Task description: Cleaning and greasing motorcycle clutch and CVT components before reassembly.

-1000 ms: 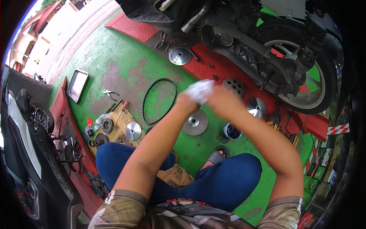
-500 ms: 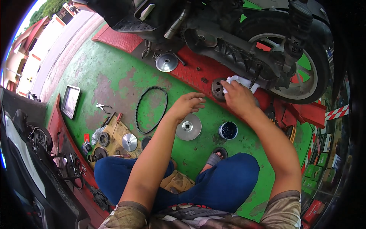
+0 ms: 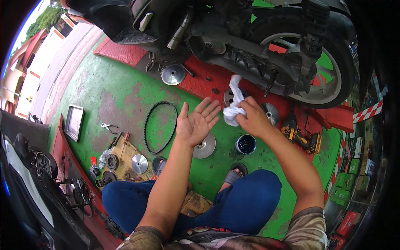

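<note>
My left hand [image 3: 197,124] is open, palm up, its fingers spread and nothing in it. Below its palm lies a round metal pulley disc [image 3: 205,146], partly covered by the hand. A white cloth [image 3: 235,100] hangs bunched from my right hand [image 3: 252,119], whose fingers are closed on it. Behind the cloth a dark round plate with holes [image 3: 228,97] rests on the red platform, partly hidden. Another finned pulley disc [image 3: 271,113] sits just right of my right hand. Nearer to me stands an open tub of dark grease [image 3: 246,144].
A scooter [image 3: 246,54] stands on the red platform [image 3: 196,89]. A black drive belt [image 3: 146,129] lies left of my left hand. Cardboard [image 3: 130,154] with loose parts, pliers [image 3: 109,127] and a metal tray [image 3: 74,122] are farther left. A yellow-black power tool [image 3: 306,141] lies at right.
My right hand has lifted the white cloth off the platform and drawn it nearer to me. My left hand has turned palm up with its fingers spread.
</note>
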A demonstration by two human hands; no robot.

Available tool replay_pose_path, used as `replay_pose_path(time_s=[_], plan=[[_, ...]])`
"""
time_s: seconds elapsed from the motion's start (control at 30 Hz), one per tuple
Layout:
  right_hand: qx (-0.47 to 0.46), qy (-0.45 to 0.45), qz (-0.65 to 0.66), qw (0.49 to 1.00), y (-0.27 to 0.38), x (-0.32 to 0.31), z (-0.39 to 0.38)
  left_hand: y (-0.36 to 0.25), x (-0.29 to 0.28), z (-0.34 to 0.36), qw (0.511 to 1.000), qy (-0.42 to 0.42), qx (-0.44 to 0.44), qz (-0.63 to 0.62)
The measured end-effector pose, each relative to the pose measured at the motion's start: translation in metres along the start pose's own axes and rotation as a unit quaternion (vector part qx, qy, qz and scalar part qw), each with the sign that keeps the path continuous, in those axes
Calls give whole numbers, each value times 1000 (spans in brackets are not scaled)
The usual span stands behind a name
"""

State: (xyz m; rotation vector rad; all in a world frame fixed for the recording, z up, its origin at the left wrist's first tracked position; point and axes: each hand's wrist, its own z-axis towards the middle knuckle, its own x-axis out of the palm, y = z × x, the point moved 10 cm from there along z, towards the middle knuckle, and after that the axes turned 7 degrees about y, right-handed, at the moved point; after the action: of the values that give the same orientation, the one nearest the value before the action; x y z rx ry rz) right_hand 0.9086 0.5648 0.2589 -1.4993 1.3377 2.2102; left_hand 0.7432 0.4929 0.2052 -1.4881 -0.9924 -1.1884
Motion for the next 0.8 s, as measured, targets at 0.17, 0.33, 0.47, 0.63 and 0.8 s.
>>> replay_pose_path(time_s=[0.17, 0.33, 0.47, 0.63, 0.8], plan=[[-155, 102, 90, 979, 82, 39, 0, 42, -25, 0, 976, -160, -68, 130], [51, 57, 118, 990, -3, 36, 9, 65, -23, 11, 979, -116, -42, 162], [71, 91, 160, 980, -12, 26, -10, 64, -15, 14, 941, -127, -21, 314], [59, 44, 365, 928, -17, 8, -62, 75, 5, 23, 837, -87, -84, 534], [173, 58, 373, 910, -57, 24, -137, 112, -10, 16, 771, 4, -182, 610]])
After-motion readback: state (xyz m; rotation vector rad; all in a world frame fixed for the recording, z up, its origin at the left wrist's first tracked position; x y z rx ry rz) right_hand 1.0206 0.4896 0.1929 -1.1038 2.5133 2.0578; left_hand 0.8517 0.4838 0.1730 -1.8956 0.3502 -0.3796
